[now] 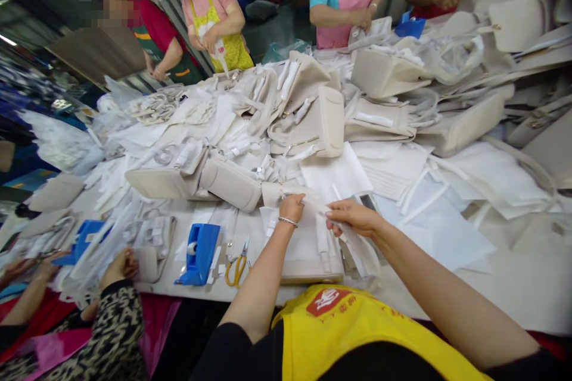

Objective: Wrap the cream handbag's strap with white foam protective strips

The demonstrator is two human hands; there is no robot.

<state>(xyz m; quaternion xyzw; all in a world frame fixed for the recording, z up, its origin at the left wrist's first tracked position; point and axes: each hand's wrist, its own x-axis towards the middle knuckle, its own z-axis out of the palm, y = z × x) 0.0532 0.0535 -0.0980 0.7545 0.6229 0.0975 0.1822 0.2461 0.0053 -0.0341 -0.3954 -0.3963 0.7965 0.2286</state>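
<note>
Head view, lower centre of the frame: the left hand (291, 207), a thin bracelet at its wrist, is curled nearly closed, fingers pinched on one end of a white paper strip (315, 205). The right hand (353, 218) lies just beside it, fingers half bent and pressed together on the other end of the same strip and on the white wrapping that trails down from it. Both hands sit directly above a cream handbag (308, 253) lying flat on the tabletop (513, 286) near its front edge; whether the hands touch the bag itself cannot be told. Left of the bag, near the front edge: yellow-handled scissors (236, 266), then a blue tape dispenser (199, 253). Centre to upper right of the frame: a dense heap of cream bags (322, 122) and loose white paper sheets. Lower left: another person's hand (120, 266), in a patterned sleeve, rests at a second wrapped bag. Upper edge: several people in aprons stand at the far side of the tabletop, handling similar bags.
</note>
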